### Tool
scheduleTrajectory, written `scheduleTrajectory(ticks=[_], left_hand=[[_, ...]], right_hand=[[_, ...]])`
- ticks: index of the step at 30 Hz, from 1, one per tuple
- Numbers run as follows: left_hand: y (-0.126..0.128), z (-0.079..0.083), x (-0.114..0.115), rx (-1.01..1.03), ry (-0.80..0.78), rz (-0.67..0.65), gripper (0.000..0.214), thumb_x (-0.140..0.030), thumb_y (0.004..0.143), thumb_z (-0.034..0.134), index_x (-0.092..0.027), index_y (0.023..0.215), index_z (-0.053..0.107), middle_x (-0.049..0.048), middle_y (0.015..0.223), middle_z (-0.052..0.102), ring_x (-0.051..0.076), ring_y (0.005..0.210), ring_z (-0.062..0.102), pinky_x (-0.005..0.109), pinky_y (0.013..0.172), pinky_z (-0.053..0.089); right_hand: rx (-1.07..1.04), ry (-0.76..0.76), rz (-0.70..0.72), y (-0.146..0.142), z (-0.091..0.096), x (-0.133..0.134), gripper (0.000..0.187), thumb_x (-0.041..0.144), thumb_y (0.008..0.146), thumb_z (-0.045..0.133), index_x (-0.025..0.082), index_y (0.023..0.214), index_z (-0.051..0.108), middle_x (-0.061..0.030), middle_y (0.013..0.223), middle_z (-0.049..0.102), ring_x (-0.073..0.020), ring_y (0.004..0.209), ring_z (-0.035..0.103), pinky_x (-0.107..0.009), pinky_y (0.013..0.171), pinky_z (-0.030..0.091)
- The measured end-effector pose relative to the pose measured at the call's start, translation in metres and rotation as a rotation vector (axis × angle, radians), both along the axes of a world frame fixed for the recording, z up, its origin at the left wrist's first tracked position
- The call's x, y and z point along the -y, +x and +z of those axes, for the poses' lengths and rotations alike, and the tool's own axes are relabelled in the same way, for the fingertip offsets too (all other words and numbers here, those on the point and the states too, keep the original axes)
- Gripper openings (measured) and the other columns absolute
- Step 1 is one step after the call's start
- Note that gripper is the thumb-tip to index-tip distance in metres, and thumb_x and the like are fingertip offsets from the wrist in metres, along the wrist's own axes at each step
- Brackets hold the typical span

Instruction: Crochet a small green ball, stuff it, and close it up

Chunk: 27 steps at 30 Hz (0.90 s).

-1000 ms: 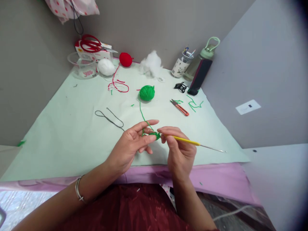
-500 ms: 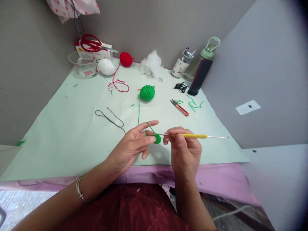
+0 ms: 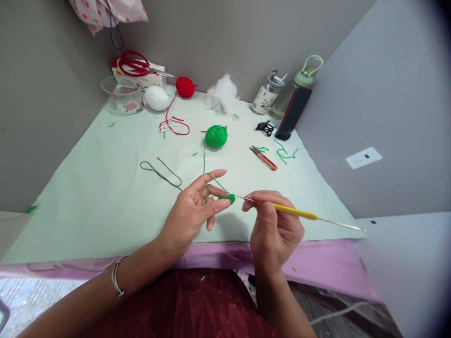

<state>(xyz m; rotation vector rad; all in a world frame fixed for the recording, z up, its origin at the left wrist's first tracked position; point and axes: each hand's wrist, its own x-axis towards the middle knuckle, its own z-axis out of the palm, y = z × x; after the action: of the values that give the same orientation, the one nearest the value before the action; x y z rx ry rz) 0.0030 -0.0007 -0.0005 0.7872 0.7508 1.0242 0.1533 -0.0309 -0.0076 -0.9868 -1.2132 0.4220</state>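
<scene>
On the near side of the green yarn ball, a small green crochet piece is pinched in the fingers of the left hand; the yellow-handled hook, gripped in the right hand, has been drawn rightward, so work is judged mid-stitch. Beyond the ball, pens are held in the clear cup to the right; contents of the plastic tub to the left cannot be discerned.

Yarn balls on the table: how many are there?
3: the green ball, foremost; the red ball, at the back; the white ball, between the red ball and the clear tub.
</scene>
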Motion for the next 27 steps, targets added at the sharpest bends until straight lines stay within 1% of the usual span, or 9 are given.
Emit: scheduleTrajectory(ticks=[3,7,11,13,16,19,21,24,27], left_hand=[[0.0008,0.0006,0.0002,-0.008,-0.004,0.023,0.065,-0.015,0.079,0.083,-0.025,0.140,0.065,-0.0012,0.091,0.067,0.006,0.059,0.050,0.014,0.041,0.041],[0.0002,0.0010,0.0005,-0.026,-0.016,0.014,0.074,-0.014,0.078,0.083,-0.028,0.147,0.060,-0.0020,0.092,0.070,0.004,0.053,0.048,0.015,0.042,0.041],[-0.0005,0.0020,0.0010,-0.017,-0.006,0.008,0.078,-0.014,0.080,0.082,-0.029,0.151,0.054,-0.0036,0.090,0.070,0.004,0.052,0.048,0.015,0.042,0.042],[-0.0004,0.0030,0.0008,-0.010,-0.008,0.004,0.079,-0.013,0.080,0.082,-0.028,0.151,0.053,-0.0041,0.089,0.070,0.004,0.052,0.048,0.015,0.042,0.041],[0.0004,0.0047,-0.0004,0.012,-0.049,-0.020,0.083,-0.013,0.078,0.084,-0.024,0.153,0.050,-0.0042,0.086,0.068,0.004,0.051,0.047,0.014,0.041,0.040],[0.0012,0.0055,-0.0021,0.049,-0.099,-0.071,0.088,-0.015,0.076,0.087,-0.021,0.155,0.047,-0.0039,0.083,0.068,0.003,0.050,0.047,0.014,0.040,0.038],[0.0014,0.0059,-0.0027,0.069,-0.121,-0.097,0.089,-0.018,0.077,0.088,-0.020,0.155,0.046,-0.0038,0.082,0.068,0.003,0.050,0.047,0.013,0.040,0.038],[0.0009,0.0070,-0.0030,0.076,-0.143,-0.106,0.088,-0.021,0.078,0.088,-0.019,0.155,0.045,-0.0025,0.083,0.070,0.003,0.049,0.046,0.013,0.039,0.037],[0.0000,0.0083,-0.0028,0.082,-0.141,-0.113,0.088,-0.020,0.080,0.086,-0.017,0.156,0.043,-0.0016,0.086,0.071,0.002,0.049,0.045,0.013,0.039,0.037]], right_hand=[[0.097,0.054,-0.058,-0.0032,0.0013,0.0016,0.021,0.017,0.102,0.055,0.025,0.101,0.075,-0.0024,0.080,0.069,-0.0175,0.070,0.064,-0.036,0.062,0.051],[0.175,0.079,-0.091,-0.0036,0.0004,0.0038,0.022,0.017,0.102,0.054,0.026,0.103,0.074,-0.0025,0.079,0.070,-0.0189,0.071,0.065,-0.037,0.061,0.053],[0.289,0.131,-0.122,-0.0028,-0.0031,0.0050,0.023,0.014,0.100,0.056,0.025,0.106,0.075,-0.0041,0.086,0.074,-0.0198,0.078,0.068,-0.038,0.066,0.056],[0.300,0.148,-0.117,-0.0028,-0.0043,0.0052,0.023,0.013,0.100,0.056,0.024,0.106,0.075,-0.0045,0.087,0.075,-0.0199,0.080,0.069,-0.038,0.068,0.057],[0.265,0.135,-0.089,-0.0030,-0.0049,0.0048,0.024,0.014,0.101,0.056,0.025,0.108,0.076,-0.0044,0.089,0.075,-0.0206,0.083,0.070,-0.039,0.069,0.058],[0.227,0.071,-0.031,-0.0033,-0.0052,0.0042,0.025,0.015,0.100,0.058,0.028,0.109,0.077,-0.0053,0.101,0.078,-0.0218,0.092,0.072,-0.040,0.075,0.060],[0.202,0.035,0.014,-0.0029,-0.0055,0.0031,0.024,0.016,0.100,0.059,0.029,0.108,0.078,-0.0053,0.103,0.079,-0.0222,0.095,0.073,-0.041,0.077,0.060],[0.101,-0.018,0.076,-0.0009,-0.0058,0.0002,0.020,0.022,0.102,0.059,0.028,0.104,0.078,-0.0050,0.096,0.079,-0.0205,0.085,0.071,-0.038,0.071,0.059],[-0.099,-0.120,0.161,0.0019,-0.0056,-0.0037,0.016,0.029,0.102,0.060,0.025,0.098,0.075,-0.0045,0.092,0.079,-0.0151,0.069,0.065,-0.032,0.064,0.056]])
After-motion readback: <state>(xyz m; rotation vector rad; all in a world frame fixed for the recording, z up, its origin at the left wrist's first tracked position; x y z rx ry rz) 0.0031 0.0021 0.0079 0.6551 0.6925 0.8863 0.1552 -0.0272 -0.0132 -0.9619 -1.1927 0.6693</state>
